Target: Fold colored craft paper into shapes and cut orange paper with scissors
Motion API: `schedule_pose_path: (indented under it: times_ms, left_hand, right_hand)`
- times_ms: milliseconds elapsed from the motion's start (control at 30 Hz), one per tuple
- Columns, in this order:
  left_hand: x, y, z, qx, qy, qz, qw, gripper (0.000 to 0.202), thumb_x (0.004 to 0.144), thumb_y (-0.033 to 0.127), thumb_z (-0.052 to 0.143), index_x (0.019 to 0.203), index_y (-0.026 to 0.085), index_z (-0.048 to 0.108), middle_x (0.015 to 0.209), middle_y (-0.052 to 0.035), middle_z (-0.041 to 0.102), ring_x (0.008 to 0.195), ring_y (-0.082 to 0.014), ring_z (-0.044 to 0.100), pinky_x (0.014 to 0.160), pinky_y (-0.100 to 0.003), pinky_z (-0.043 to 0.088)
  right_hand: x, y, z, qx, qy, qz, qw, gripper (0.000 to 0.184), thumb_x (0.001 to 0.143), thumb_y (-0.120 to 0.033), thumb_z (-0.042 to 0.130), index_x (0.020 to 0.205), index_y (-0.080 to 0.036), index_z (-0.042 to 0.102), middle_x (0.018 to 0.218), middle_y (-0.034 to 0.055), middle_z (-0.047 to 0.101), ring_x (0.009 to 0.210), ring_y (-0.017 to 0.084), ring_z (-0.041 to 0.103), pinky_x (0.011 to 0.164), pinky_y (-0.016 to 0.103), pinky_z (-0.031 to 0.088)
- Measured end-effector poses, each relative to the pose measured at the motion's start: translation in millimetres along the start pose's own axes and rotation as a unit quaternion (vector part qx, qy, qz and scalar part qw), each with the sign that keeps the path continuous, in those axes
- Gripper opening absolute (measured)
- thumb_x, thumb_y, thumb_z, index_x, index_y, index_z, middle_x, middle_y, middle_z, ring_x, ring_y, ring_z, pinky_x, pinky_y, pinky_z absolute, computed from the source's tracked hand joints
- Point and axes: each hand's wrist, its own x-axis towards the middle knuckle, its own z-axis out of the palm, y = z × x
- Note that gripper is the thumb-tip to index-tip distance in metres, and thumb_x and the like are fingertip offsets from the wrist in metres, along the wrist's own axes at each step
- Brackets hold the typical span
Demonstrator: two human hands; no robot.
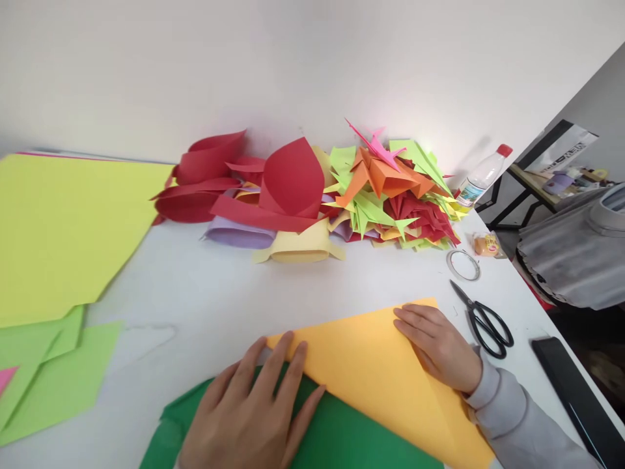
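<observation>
An orange-yellow paper sheet [371, 365], folded into a triangle, lies on the white table [205, 293] near the front edge. My left hand [254, 410] lies flat with spread fingers, its fingertips on the sheet's left corner and its palm over a dark green sheet [342, 443] underneath. My right hand [437, 345] presses flat on the sheet's upper right corner, fingers stretched out together. Neither hand grips anything.
A heap of folded paper shapes [385, 189] and curled red paper [288, 182] lines the wall. Large yellow-green sheets [63, 228] lie at left. Black scissors [483, 319], a tape roll [463, 264], a plastic bottle [481, 176] and a dark phone [576, 391] sit at right.
</observation>
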Motion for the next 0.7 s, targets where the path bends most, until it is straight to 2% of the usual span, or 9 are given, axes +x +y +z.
schedule_pose_path:
  times_ms: [200, 367, 700]
  left_hand:
    - [-2, -1, -1.6, 0.012, -0.014, 0.013, 1.0, 0.043, 0.086, 0.036, 0.049, 0.111, 0.003, 0.063, 0.111, -0.0243, 0.068, 0.096, -0.041, 0.063, 0.073, -0.047, 0.046]
    - [-11, -3, 0.1, 0.017, -0.048, 0.016, 0.999, 0.05, 0.085, 0.041, 0.051, 0.12, 0.006, 0.058, 0.117, -0.0219, 0.066, 0.103, -0.0405, 0.062, 0.077, -0.047, 0.046]
    - [-1, -1, -1.4, 0.023, -0.022, 0.017, 0.999, 0.044, 0.086, 0.037, 0.048, 0.115, 0.006, 0.059, 0.11, -0.0223, 0.069, 0.098, -0.0399, 0.064, 0.074, -0.047, 0.047]
  right_hand:
    - [0, -1, 1, 0.006, 0.005, 0.001, 1.0, 0.039, 0.089, -0.003, 0.042, 0.126, -0.011, 0.053, 0.124, 0.0134, 0.064, 0.121, 0.025, 0.054, 0.092, 0.044, 0.055]
    - [1, -1, 1, 0.005, 0.004, 0.006, 1.0, 0.039, 0.089, -0.002, 0.042, 0.124, -0.011, 0.054, 0.124, 0.0133, 0.064, 0.12, 0.025, 0.054, 0.092, 0.043, 0.054]
    - [1, -1, 1, 0.007, 0.004, 0.009, 1.0, 0.039, 0.09, -0.003, 0.042, 0.126, -0.012, 0.053, 0.124, 0.0135, 0.064, 0.122, 0.025, 0.054, 0.092, 0.043, 0.054]
